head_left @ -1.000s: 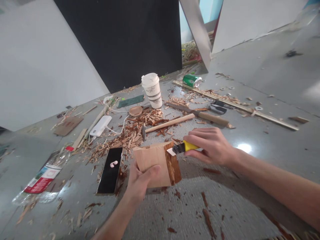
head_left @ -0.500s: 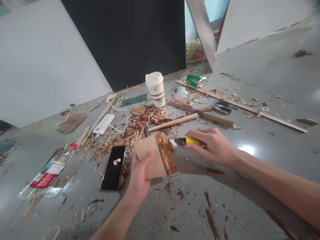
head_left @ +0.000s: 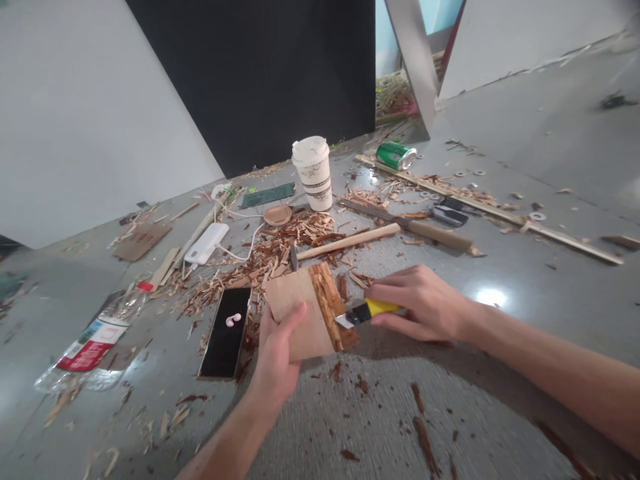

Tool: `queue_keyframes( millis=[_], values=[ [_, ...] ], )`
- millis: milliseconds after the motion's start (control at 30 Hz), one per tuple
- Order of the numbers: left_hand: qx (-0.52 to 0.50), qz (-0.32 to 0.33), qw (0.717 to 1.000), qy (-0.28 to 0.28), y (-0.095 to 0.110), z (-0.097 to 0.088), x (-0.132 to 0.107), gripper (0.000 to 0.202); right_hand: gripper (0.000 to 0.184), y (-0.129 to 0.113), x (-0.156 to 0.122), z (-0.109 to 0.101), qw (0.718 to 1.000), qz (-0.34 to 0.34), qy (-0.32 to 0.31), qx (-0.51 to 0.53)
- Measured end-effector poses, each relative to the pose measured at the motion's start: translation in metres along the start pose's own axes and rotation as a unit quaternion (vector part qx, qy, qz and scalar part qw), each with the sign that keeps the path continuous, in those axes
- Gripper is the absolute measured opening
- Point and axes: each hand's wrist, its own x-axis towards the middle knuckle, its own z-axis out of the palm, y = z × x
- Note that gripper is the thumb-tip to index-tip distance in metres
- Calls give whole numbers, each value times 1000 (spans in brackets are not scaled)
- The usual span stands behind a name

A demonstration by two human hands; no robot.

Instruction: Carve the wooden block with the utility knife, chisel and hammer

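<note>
My left hand (head_left: 280,347) is closed on a flat wood block (head_left: 295,320), thumb on its pale smooth face. Along the block's right side runs a rough reddish-brown strip (head_left: 330,303) of splintered wood or bark. A yellow and black utility knife (head_left: 381,307) is gripped in my right hand (head_left: 423,303). Its blade (head_left: 344,321) points left and lies at the rough strip; whether it cuts in, I cannot tell. Just beyond the block lies a hammer (head_left: 350,241) with a wooden handle.
Wood shavings (head_left: 305,230) surround a lidded paper cup (head_left: 314,175). At left are a phone (head_left: 220,347) with earbuds on it, a white power bank (head_left: 207,243) and a plastic bottle (head_left: 95,343). A wooden-handled tool (head_left: 440,235), a long strip (head_left: 560,240) and a green can (head_left: 393,155) lie right.
My right hand has brought the knife down along the rough strip, its blade now lower and tilted down-left. Several loose slivers now show beside the block's top right. My left hand keeps its hold.
</note>
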Motion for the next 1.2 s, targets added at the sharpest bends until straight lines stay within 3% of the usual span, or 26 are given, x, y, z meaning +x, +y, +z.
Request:
queue_keyframes(
  millis=[167, 233, 333, 467, 667, 833, 933, 1000, 1200],
  values=[
    [8, 20, 1000, -19, -1, 1, -1, 80, 29, 5, 1, 0, 993, 8, 59, -101],
    [17, 7, 1000, -16, -1, 2, -4, 79, 30, 12, 1, -5, 982, 83, 106, -132],
    [27, -28, 999, -24, -2, 3, -8, 74, 31, 30, -3, -17, 944, 208, 187, -173],
    [2, 1, 999, -38, -3, 1, -4, 67, 36, 42, -8, -26, 930, 263, 216, -139],
    [-30, 78, 993, -86, -4, -1, 8, 75, 33, 30, -3, -17, 961, 216, 165, -51],
    [5, 55, 998, -41, -5, 0, 8, 70, 30, 27, -5, -14, 984, 152, 97, 9],
    [45, 89, 994, -54, -8, -3, 13, 65, 33, 20, -4, -15, 993, 104, 36, 46],
    [82, 125, 985, -85, -11, -6, 19, 61, 37, 13, -2, -15, 996, 72, 8, 45],
    [227, 221, 939, -132, -12, -9, 30, 49, 48, 9, 2, -13, 998, 26, 17, -50]
  ],
)
